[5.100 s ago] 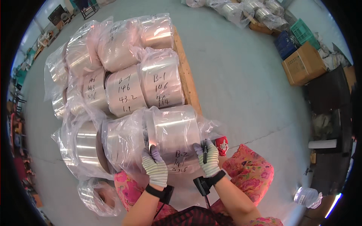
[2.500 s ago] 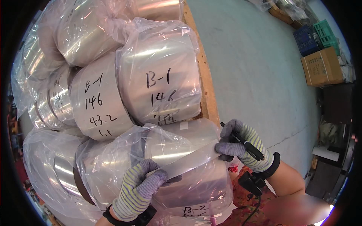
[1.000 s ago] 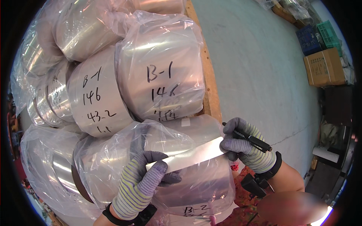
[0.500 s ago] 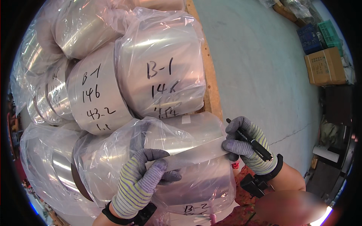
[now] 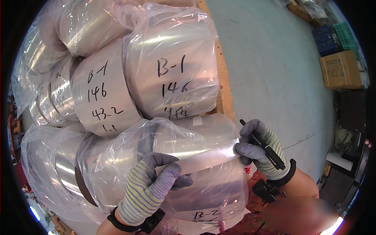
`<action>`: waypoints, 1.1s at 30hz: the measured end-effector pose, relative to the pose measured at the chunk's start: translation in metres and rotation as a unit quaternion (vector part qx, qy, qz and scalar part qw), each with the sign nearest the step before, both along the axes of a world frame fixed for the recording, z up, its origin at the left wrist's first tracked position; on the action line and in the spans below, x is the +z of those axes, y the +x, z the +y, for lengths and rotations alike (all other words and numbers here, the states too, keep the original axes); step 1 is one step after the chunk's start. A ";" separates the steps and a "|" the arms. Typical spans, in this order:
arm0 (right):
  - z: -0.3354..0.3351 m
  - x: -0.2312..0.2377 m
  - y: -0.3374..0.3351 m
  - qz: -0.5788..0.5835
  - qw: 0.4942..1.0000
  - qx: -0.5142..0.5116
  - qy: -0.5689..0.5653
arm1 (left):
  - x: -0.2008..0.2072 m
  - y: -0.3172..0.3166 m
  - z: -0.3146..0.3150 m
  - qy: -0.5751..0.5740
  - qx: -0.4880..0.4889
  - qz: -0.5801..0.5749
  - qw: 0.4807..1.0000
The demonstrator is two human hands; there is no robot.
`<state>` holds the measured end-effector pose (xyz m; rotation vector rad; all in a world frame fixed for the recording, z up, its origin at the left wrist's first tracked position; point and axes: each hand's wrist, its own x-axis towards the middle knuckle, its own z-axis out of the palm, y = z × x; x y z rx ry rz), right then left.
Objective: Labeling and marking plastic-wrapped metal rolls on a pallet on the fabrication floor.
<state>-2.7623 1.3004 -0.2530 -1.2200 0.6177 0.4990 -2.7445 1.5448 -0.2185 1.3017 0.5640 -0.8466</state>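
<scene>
A thin, shiny strip of sheet [image 5: 209, 158] is stretched between my two hands, its right end higher than its left. My left hand [image 5: 150, 184], in a striped grey and yellow knit glove, pinches the left end. My right hand [image 5: 264, 149], gloved the same way, pinches the right end between thumb and fingers. A black marker pen [image 5: 274, 158] is also tucked in that right hand, slanting across the fingers. Just beneath the strip lies a large, shiny wrapped roll [image 5: 203, 196] with black handwriting near its lower edge. Whether the strip is metal or plastic, I cannot tell.
More silvery rolls in clear plastic [image 5: 172, 51] lie close together to the left and far side, several with handwriting. They rest by a wooden pallet edge [image 5: 225, 86]. Across the grey floor [image 5: 270, 70] stand a cardboard box [image 5: 340, 70], a blue crate [image 5: 325, 39] and a green basket [image 5: 344, 34].
Both hands have shifted slightly right with the strip held between them. A bright glare now shows near the strip's right end. The surroundings have moved a little in view.
</scene>
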 end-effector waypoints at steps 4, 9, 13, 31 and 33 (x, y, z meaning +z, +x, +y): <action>-0.001 0.000 0.000 0.009 1.000 -0.004 -0.002 | 0.001 0.001 -0.001 -0.005 0.004 0.013 1.000; 0.000 0.002 0.004 0.034 0.999 -0.017 0.020 | 0.001 0.001 0.001 0.002 -0.005 0.005 1.000; 0.001 0.001 0.004 0.029 0.999 -0.023 0.015 | -0.002 0.000 0.002 -0.022 0.003 0.001 1.000; 0.008 0.000 -0.003 -0.035 0.997 -0.004 -0.070 | -0.001 -0.001 0.004 -0.027 -0.012 -0.009 1.000; 0.005 -0.002 -0.004 -0.051 0.998 -0.011 -0.047 | -0.003 -0.002 0.004 -0.030 -0.019 -0.007 0.999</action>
